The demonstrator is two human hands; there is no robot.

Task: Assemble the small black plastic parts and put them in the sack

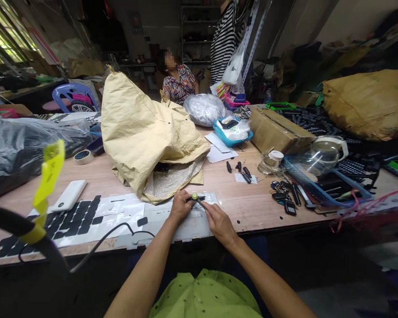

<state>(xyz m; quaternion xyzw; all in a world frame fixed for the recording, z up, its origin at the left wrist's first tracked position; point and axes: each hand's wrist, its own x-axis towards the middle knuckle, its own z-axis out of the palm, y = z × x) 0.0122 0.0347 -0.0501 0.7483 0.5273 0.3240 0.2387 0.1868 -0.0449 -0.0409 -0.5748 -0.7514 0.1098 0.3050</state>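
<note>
On the near edge of the table, over a clear plastic sheet (192,223), my two hands meet. My left hand (181,206) is closed round a small black piece, most of it hidden by the fingers. A thin dark tool (201,203) is pinched in my right hand (221,224), its tip close to the left fingers. Between the hands sits a small round yellow-green knob (194,196); I cannot tell which piece it belongs to. Just beyond, a large cream sack (146,128) lies with its mouth toward me, dark items showing inside.
White sheets with black stickers (82,216) and a white slab-like device (69,195) lie left. Several black handle-like pieces (245,172), a jar (271,162), keys (280,194) and a blue tray (358,192) stand right. A dark cable arm crosses lower left. Two people are beyond.
</note>
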